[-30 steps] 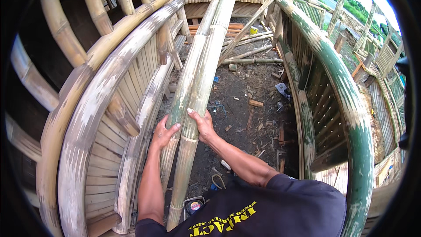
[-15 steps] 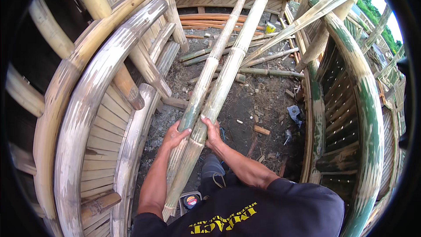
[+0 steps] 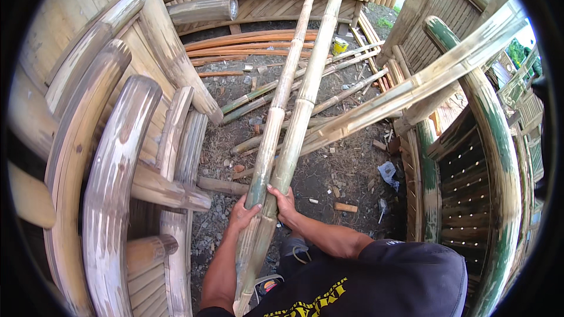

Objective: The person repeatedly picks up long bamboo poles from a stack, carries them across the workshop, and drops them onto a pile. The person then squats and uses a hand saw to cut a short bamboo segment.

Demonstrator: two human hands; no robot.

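Two long, pale, mottled bamboo poles (image 3: 301,116) stretch away from me side by side, slanting up to the right. My left hand (image 3: 242,213) is closed around the left pole, its thumb lying across the top. Beside it, my right hand (image 3: 285,206) grips the right pole from its outer side, thumb up. The near ends of the poles pass under my left forearm side, next to my shirt. Beyond my hands, split bamboo strips (image 3: 405,91) cross behind the poles and rise toward the right.
Bamboo benches with thick rails (image 3: 120,199) curve along my left. A green-and-tan bamboo railing (image 3: 499,158) bounds the right. On the dirt floor lie cut bamboo pieces, orange-brown strips (image 3: 247,38), a yellow container (image 3: 339,46), a wood block (image 3: 345,207) and a plastic scrap (image 3: 388,173).
The view has shifted forward, so the left bench rails and the split strips now appear lower and nearer. Both hands keep the same hold on the poles.
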